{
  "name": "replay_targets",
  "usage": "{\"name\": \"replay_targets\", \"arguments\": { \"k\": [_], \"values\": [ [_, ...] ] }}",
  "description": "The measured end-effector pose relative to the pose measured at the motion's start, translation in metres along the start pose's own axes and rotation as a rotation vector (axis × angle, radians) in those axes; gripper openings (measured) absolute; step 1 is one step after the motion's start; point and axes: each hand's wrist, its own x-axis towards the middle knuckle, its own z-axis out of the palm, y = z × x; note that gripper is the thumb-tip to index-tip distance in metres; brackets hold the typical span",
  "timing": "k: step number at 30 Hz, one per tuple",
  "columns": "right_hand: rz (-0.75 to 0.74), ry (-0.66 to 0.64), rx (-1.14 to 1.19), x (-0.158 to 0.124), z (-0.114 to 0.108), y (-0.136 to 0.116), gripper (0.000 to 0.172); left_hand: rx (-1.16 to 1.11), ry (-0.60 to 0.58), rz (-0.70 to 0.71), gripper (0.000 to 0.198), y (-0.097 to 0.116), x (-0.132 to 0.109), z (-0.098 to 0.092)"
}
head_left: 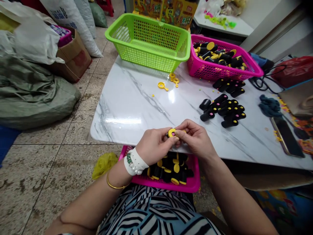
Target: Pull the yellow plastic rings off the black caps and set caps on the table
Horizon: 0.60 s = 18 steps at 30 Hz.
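Note:
Over the table's front edge, my left hand (156, 143) and my right hand (194, 135) meet, closed around one small piece. It shows a yellow ring (171, 133) with a pink dot in its centre, apparently fitted on a black part mostly hidden by my fingers. My right thumb presses near the ring's edge. Below my hands, a pink basket (195, 186) holds black cylinders with yellow caps. To the right lie loose black cylinders (227, 111) with pink or yellow dots on their ends. Yellow ring pieces with tabs (161, 85) lie farther back on the table.
A green basket (146, 62) stands at the table's back, beside another pink basket (220, 75) full of black and yellow pieces. A phone (288, 137) and a dark cloth (269, 106) lie at the right. Sacks (34, 94) and a cardboard box (72, 58) occupy the floor at left.

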Motion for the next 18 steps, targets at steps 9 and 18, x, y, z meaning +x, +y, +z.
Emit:
{"name": "replay_targets", "arguments": {
  "k": [9,18],
  "values": [
    [0.130,-0.125,-0.050,0.004,-0.004,-0.008,0.027,-0.473,-0.183,-0.275,0.031,0.001,0.014,-0.010],
    [0.062,0.010,0.004,0.001,0.004,0.000,0.032,0.097,0.147,0.099,0.048,-0.009,-0.006,0.008]
  ]
}}
